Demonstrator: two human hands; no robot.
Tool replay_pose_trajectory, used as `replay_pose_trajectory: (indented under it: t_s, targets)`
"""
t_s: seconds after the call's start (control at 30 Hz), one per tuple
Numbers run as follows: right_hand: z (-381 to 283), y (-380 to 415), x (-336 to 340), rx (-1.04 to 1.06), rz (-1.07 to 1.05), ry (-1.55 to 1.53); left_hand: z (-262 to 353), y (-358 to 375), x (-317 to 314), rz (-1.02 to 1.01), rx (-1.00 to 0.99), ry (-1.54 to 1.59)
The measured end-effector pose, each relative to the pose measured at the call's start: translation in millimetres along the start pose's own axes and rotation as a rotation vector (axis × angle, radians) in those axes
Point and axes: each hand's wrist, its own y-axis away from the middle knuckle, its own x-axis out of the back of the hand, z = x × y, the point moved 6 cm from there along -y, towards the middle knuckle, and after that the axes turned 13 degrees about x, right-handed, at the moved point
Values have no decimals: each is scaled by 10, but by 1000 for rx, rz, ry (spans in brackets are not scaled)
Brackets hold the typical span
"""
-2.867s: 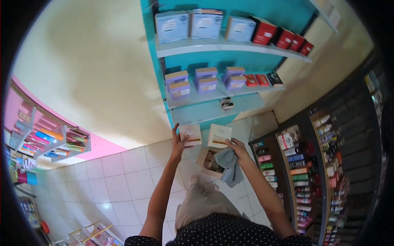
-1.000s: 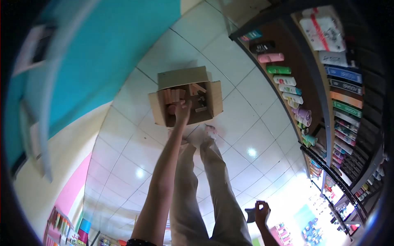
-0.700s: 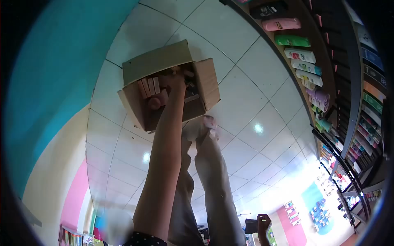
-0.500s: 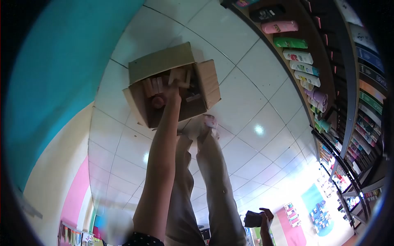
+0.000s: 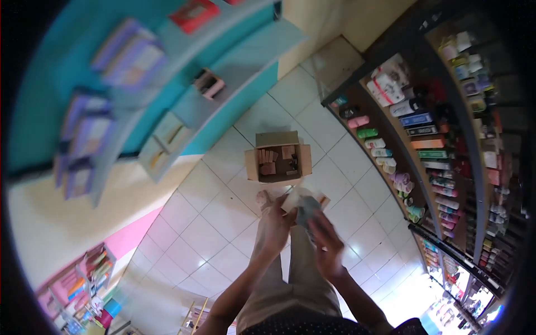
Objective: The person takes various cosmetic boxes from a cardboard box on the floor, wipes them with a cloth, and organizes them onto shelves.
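Note:
My left hand point(image 5: 275, 229) is closed around a small pale box point(image 5: 291, 202), held in front of my legs. Against that box, my right hand point(image 5: 325, 237) grips a grey-green cloth-like item point(image 5: 308, 211), smeared by motion. Beyond both hands, an open cardboard box point(image 5: 278, 177) stands on the tiled floor with its flaps folded out. Inside it lie several small pinkish boxes point(image 5: 269, 156), some of them in a row on the left.
Shelves of bottles point(image 5: 385, 152) and boxed goods point(image 5: 427, 130) run along the right. On the left, a blue wall shelf point(image 5: 223, 89) carries purple-and-white boxes point(image 5: 134, 58). White floor tiles point(image 5: 212, 223) surround the cardboard box.
My left hand has come out of the cardboard box with a small box. My right hand has moved up and in, bringing the grey-green item against it. The view has risen and widened.

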Motion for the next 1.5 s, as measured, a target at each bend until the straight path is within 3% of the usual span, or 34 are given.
replay_pose_trajectory:
  t_s: [0.07,0.1,0.13,0.2,0.27,0.33,0.37,0.47,0.53,0.6,0.67,0.73,0.8,0.83,0.9,1.03,1.33,1.47,1.5]
  targets:
    - [-404,-116,-156,324,-115,170,302,538,-32,-6,-481,157]
    - [-515,-156,-160,394,-121,165,442,801,21,173,-610,-46]
    - [-560,-169,-122,398,-111,230,544,997,82,221,-655,-21]
    - [-752,-322,-107,449,-105,295,571,1130,102,87,-417,18]
    - [-905,-424,-95,398,-97,208,570,1222,220,87,-441,112]
    - [-1115,-408,-195,501,-120,122,605,1254,399,129,-479,119]
    - [-1228,-367,-284,569,-181,78,440,1071,512,160,-596,268]
    - [-1368,-300,-383,639,-213,-27,596,1144,1030,313,-499,433]
    - [-1240,-273,-380,446,-202,-58,595,888,1557,405,-561,587]
    - [-1144,-182,-362,428,-214,-32,483,359,2326,581,-668,353]
    - [-1025,-113,-344,357,-239,54,734,262,2866,657,-581,390]
    - [-937,-21,-326,317,-245,69,887,72,3317,852,-473,140]
    - [-823,69,-298,238,-250,73,913,-243,3654,924,-371,77]
    - [-788,105,-278,222,-258,87,939,-350,3704,914,-367,67]
    - [-759,150,-249,191,-245,105,1036,-373,3755,1088,-527,32]
    - [-701,218,-187,164,-206,137,1088,-413,3754,1206,-495,-202]
    - [-496,317,-154,10,-75,68,1092,-383,3668,1162,-371,-237]
    - [-322,426,-174,-51,-61,74,967,-483,3789,1193,-423,-226]
    - [-270,473,-168,-86,-44,49,1008,-380,3724,1203,-512,-195]
